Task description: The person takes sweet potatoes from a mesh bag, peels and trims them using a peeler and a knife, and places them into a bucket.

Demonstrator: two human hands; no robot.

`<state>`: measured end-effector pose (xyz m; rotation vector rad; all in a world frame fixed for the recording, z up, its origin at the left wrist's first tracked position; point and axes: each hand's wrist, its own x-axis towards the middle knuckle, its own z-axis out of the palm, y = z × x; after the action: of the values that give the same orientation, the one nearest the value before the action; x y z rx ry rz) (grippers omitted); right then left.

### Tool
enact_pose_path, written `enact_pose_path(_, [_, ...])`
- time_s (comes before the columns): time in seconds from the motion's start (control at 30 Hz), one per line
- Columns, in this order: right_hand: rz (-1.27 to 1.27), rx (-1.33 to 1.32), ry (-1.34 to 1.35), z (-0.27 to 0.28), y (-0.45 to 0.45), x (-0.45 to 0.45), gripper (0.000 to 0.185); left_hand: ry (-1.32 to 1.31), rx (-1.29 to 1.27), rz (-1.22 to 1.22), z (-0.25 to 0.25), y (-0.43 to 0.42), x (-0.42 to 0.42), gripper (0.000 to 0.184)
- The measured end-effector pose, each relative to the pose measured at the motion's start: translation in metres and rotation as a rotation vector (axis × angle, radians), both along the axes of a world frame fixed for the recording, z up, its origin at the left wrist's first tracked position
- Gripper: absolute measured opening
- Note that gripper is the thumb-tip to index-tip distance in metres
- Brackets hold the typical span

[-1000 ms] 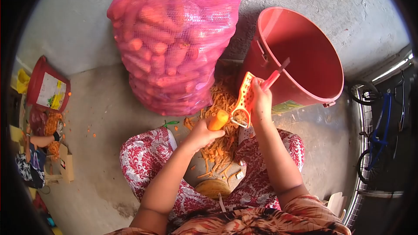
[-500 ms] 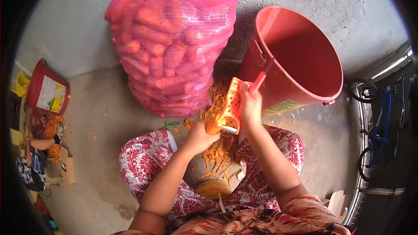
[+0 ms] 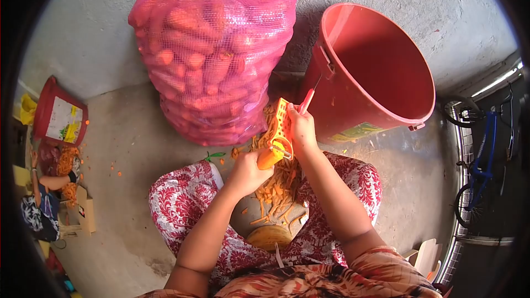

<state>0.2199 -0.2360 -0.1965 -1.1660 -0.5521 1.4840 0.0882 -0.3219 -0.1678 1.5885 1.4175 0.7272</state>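
Observation:
My left hand [image 3: 246,174] is closed around a carrot [image 3: 268,158], its peeled end pointing up and right. Against that end rests the blade of an orange peeler [image 3: 283,121] with a perforated handle, gripped by my right hand [image 3: 303,132]. The same hand also keeps hold of a red-handled knife [image 3: 307,100], whose thin blade points up toward the bucket. Below both hands, a heap of carrot peelings [image 3: 276,194] lies on the floor between my legs.
A pink mesh sack [image 3: 212,66] full of carrots stands ahead by the wall. Right of it is a large red bucket [image 3: 326,96]. Far left, another person [image 3: 47,207] is beside a smaller red bucket [image 3: 62,113]. A blue bicycle [image 3: 486,154] stands far right.
Both hands have shifted slightly left. The peeler is now more upright with its blade against the carrot's end, and the knife has moved left with my right hand.

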Motion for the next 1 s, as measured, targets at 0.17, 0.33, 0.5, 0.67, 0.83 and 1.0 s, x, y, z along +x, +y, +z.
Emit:
enact_pose_path(0.17, [0.000, 0.013, -0.013, -0.002, 0.000, -0.003, 0.016, -0.009, -0.067, -0.026, 0.000, -0.003, -0.003, 0.029])
enact_pose_path(0.33, [0.070, 0.005, 0.033, -0.007, 0.003, -0.004, 0.016, 0.006, 0.055, -0.052, -0.010, -0.003, -0.005, 0.029])
enact_pose_path(0.5, [-0.057, -0.084, 0.033, -0.011, 0.000, -0.007, 0.016, 0.193, 0.224, 0.049, -0.011, -0.003, -0.002, 0.023])
enact_pose_path(0.67, [0.143, -0.065, -0.055, -0.015, 0.001, -0.003, 0.018, -0.099, -0.185, -0.192, -0.008, -0.003, -0.008, 0.025])
enact_pose_path(0.83, [-0.014, -0.120, -0.021, -0.017, 0.000, -0.003, 0.020, 0.408, 0.177, -0.076, -0.006, 0.000, -0.010, 0.025])
enact_pose_path(1.0, [0.060, -0.168, -0.006, -0.018, 0.004, 0.001, 0.020, -0.269, -0.266, -0.582, 0.009, -0.010, -0.010, 0.026])
